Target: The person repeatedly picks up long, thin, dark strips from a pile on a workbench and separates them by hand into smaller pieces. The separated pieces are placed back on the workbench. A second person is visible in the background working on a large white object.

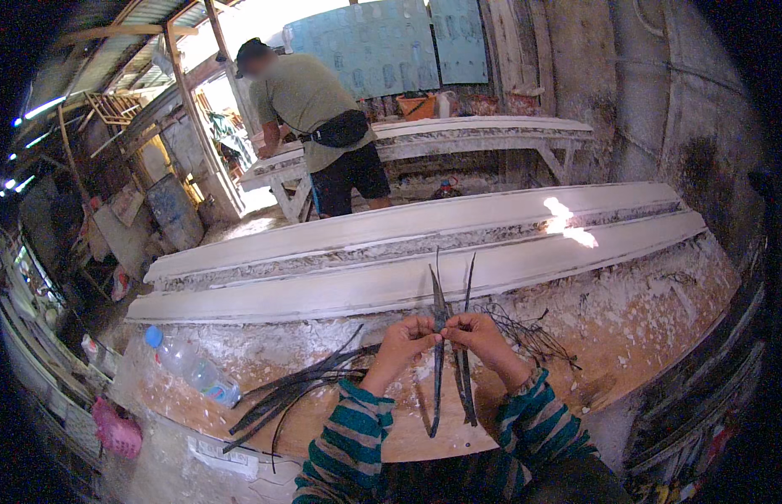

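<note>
My left hand [405,343] and my right hand [487,338] meet above the near part of the table, fingertips pinched together. Between them they grip thin black strips [437,382], which cross where my fingers meet. Their pointed ends rise over the white plank-like piece, and the other ends hang toward the table edge. How the strips are joined or looped is hidden by my fingers. Beside my left wrist lies a loose bundle of flat black strips [302,384]. A tangle of finer black strands [538,338] is spread beyond my right hand.
Two long white plaster-like lengths [323,290] run across the wooden table [618,323], among white crumbs. A clear plastic bottle [193,367] with a blue cap lies at left. A pink basket [118,428] is below. Another person [311,109] leans over a white bench [492,134] behind.
</note>
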The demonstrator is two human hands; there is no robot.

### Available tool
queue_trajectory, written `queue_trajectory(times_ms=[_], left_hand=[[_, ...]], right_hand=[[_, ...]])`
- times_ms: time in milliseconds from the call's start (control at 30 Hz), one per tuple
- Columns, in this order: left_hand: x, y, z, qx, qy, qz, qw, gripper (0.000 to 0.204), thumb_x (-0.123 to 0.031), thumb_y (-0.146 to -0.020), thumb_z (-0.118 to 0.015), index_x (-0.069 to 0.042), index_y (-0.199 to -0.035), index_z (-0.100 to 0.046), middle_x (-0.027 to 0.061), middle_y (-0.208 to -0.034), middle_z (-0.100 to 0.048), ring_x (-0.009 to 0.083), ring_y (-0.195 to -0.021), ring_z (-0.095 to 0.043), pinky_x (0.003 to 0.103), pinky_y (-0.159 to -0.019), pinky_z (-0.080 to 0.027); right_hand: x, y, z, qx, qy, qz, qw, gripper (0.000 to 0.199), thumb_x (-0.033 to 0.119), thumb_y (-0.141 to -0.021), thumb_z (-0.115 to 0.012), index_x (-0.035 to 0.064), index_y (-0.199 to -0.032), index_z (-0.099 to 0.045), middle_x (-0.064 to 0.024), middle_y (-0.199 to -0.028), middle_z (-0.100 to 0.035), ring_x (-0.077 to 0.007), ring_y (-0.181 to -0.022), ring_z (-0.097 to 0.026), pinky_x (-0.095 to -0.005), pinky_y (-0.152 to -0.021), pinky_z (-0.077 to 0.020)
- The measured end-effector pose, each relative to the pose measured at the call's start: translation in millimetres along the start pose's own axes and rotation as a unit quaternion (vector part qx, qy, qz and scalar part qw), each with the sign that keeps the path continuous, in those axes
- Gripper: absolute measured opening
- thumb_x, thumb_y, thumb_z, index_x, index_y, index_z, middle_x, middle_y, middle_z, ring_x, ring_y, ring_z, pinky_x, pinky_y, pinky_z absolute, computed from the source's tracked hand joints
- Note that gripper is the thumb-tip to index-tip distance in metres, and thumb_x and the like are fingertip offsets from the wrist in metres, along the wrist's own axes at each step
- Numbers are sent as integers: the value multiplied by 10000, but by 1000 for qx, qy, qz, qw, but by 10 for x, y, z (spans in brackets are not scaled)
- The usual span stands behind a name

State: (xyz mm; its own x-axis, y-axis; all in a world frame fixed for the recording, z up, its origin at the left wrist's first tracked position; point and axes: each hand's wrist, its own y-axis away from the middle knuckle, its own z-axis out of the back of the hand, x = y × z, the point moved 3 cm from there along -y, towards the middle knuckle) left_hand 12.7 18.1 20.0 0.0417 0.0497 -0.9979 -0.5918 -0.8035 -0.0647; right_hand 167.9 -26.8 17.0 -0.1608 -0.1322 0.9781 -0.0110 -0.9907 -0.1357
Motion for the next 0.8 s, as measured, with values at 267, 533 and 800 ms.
queue_trajectory(times_ms=[267,533,800], left_hand=[[66,-12,-4,-34,-42,-6,999,126,-164,-781,-646,-69,-832,-580,-18,-653,-555,48,-529,-476,190,-420,-382],[26,12,-72,-31,-74,-45,996,102,-117,-802,-595,-22,-812,-561,60,-1009,-495,66,-567,-492,193,-431,-401],[183,-83,-31,1,-42,-69,997,131,-152,-824,-565,-22,-837,-573,74,-1102,-436,111,-817,-504,232,-573,-459]], right_hand=[[-7,-13,1,-40,83,36,995,166,184,-742,-615,22,-706,-604,-10,-593,-556,-81,-549,-494,-254,-505,-401],[90,51,-35,-93,154,98,979,119,98,-702,-630,25,-675,-540,11,-599,-489,-53,-561,-442,-216,-498,-365],[118,73,-71,-132,162,138,968,109,70,-696,-614,27,-671,-518,-12,-624,-472,-72,-565,-446,-228,-496,-368]])
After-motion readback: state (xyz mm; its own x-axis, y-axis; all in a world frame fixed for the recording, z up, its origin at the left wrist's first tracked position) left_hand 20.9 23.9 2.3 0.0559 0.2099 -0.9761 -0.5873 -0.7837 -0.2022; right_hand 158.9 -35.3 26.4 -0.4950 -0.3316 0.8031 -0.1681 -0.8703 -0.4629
